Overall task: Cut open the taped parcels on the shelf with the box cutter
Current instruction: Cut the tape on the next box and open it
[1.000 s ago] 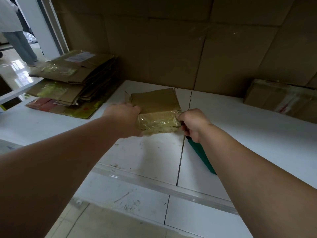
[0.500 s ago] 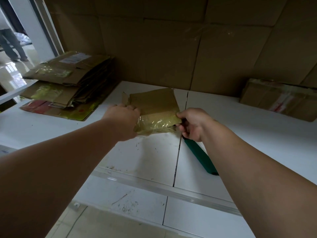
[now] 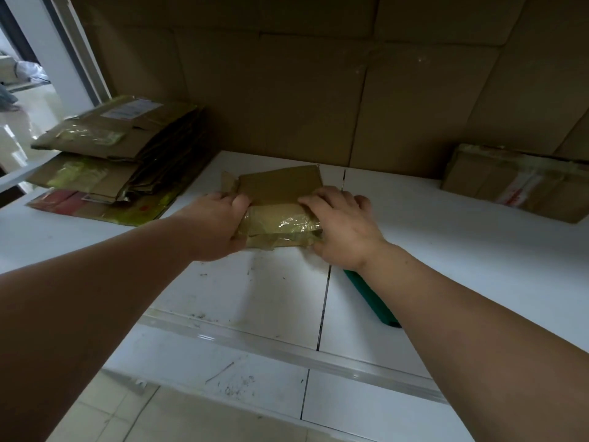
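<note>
A small taped parcel [image 3: 279, 205] lies on the white shelf [image 3: 446, 250], roughly in the middle and just left of the seam between two shelf panels. Its far flap stands open, and shiny clear tape wraps its near part. The left hand [image 3: 216, 224] grips the parcel's left end, thumb curled over the top edge. The right hand [image 3: 341, 224] rests on the right end with its fingers spread and laid fairly flat over the top — it presses rather than pinches. The green box cutter [image 3: 369, 298] lies on the shelf near the right wrist, partly hidden under the forearm and held by neither hand. Far left sits a stack of flattened cartons [image 3: 105, 154]; far right, against the cardboard back wall [image 3: 287, 90], another taped parcel [image 3: 516, 183].
</note>
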